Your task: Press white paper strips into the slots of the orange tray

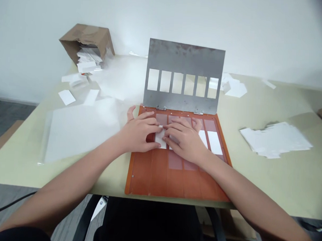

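Note:
An orange board (158,177) with shallow slots lies on the table, and its hinged grey metal frame (185,61) stands raised at the back, with a row of rectangular openings. My left hand (140,134) grips a small white card (160,141) at its left side, thumb near the lower corner and fingers near the upper one. From the other side my right hand (187,137) has bent fingertips on the same card. Another white card (214,142) lies in a slot at the right. Translucent rectangles (175,162) show above and below this row. My right hand partly hides the middle cards.
A cardboard box (87,33) of white cards lies open at the back left, with loose cards (66,97) near it. Clear plastic sheets (80,131) cover the left side. A pile of white cards (277,139) lies right, more cards (234,87) behind.

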Available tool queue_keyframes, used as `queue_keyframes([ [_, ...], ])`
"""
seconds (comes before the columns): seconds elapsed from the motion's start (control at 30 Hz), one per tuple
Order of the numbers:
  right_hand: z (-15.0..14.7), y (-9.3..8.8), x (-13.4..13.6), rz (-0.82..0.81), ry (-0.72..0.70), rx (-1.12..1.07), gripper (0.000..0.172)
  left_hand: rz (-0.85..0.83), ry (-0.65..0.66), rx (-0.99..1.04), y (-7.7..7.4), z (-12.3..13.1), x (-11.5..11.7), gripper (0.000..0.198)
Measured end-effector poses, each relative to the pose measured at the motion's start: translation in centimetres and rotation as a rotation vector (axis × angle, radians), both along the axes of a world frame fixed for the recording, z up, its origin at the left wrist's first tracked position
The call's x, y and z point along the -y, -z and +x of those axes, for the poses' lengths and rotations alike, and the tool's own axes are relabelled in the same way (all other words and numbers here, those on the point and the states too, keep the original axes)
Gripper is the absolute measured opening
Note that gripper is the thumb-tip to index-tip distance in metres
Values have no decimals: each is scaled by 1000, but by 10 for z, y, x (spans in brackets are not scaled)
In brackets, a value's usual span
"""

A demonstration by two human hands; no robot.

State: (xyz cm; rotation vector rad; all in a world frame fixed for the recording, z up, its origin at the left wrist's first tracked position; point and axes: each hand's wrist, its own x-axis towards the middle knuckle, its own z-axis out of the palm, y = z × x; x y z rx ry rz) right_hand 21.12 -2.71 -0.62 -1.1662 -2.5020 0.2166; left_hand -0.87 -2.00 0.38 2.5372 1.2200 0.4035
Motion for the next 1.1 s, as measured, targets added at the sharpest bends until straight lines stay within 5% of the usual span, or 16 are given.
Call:
queue_keyframes([
  [0.5,-2,3,-5,-12,36,-67,13,-41,-16,24,3,1,-1,31],
  [0.87,-3,3,-5,-39,42,-73,14,-43,-145,-16,-5,9,18,47],
  [1.1,-2,3,-5,-35,48,-55,15,66,-189,-5,-2,11,25,42],
])
